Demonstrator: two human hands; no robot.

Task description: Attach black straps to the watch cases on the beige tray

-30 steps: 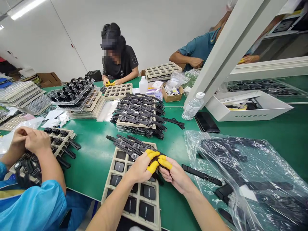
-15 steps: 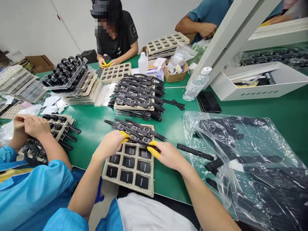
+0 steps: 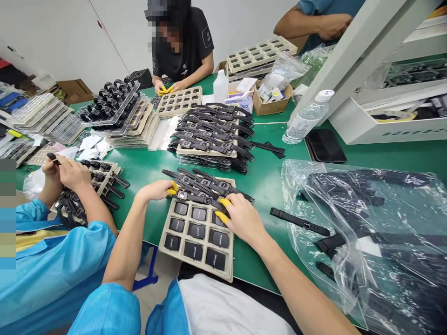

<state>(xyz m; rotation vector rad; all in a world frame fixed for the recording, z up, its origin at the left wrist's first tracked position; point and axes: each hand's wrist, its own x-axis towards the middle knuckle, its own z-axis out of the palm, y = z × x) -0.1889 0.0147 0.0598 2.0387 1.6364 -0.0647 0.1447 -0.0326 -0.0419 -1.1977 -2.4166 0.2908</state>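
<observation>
A smartwatch with black straps lies across the upper compartments of a beige tray. My left hand, with yellow finger cots, pinches at the left strap end. At the other end, my right hand, also in yellow finger cots, has its thumb and finger closed on the strap. Two more strapped watches rest slanted in the tray just behind. Black square watch bodies fill the nearer compartments, face labels up. A loose black strap lies on the table to the right.
Trays of strapped watches are stacked behind. To the right lie a clear plastic bag of black straps, a water bottle and a phone. A co-worker's hands are at the left; another person sits opposite.
The view has swung left, so the scene sits further right. My left hand has drawn outward to the left, and the hands are wider apart along the watch.
</observation>
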